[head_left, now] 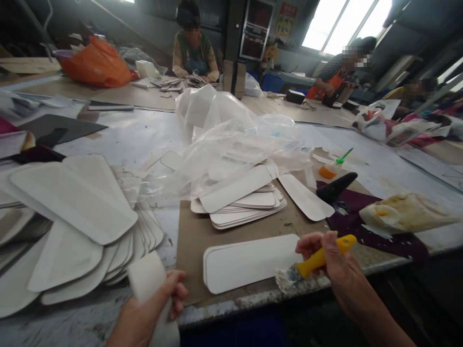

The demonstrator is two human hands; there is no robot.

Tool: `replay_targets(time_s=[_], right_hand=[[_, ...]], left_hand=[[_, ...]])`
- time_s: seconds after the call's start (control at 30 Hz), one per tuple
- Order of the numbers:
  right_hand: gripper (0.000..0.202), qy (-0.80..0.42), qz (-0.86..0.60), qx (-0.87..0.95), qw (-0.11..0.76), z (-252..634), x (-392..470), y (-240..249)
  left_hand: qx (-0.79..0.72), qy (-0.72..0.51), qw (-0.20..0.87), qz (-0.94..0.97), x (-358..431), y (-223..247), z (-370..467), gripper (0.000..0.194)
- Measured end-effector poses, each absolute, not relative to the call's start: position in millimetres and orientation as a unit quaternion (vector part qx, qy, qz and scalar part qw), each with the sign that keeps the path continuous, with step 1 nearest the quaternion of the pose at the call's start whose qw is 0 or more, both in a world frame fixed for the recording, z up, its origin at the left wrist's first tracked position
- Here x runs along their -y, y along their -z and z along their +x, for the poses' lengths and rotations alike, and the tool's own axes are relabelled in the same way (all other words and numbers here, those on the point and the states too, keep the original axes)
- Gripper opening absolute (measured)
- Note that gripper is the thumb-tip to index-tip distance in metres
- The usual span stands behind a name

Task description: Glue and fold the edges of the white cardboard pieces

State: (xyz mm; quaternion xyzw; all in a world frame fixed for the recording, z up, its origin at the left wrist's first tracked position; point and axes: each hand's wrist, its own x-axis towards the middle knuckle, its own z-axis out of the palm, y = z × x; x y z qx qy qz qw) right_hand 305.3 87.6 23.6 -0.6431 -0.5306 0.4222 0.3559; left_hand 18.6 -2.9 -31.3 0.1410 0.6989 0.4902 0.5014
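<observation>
My right hand (334,262) is closed around the yellow handle of a paintbrush (314,260). White paste coats its bristles, which are at the lower right edge of a white rounded panel (249,262). At least one more panel lies under that one, on a brown board (191,231). My left hand (152,303) grips a pale, narrow strip (146,272), blurred a little, held near the table's front edge. Behind the panel rests a stack of similar white pieces (246,197), partly covered by clear plastic. Another single piece (306,196) lies to its right.
Overlapping white panels (75,202) pile up on the left. Clear plastic sheeting (231,135) bunches mid-table. At right are a small glue bottle (329,168), a black cone-shaped object (336,188) and a paste-crusted container (405,212) on dark cloth. Several people sit or stand across the tables.
</observation>
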Motion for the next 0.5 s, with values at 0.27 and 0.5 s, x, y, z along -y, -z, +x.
replay_targets(time_s=[0.27, 0.5], right_hand=[[0.05, -0.53, -0.524, 0.487, 0.456, 251, -77, -2], [0.043, -0.538, -0.588, 0.511, 0.323, 231, -73, 11]], left_hand=[[-0.643, -0.312, 0.624, 0.316, -28, 28, 38, 0.047], [-0.649, -0.269, 0.648, 0.294, -34, 34, 42, 0.04]])
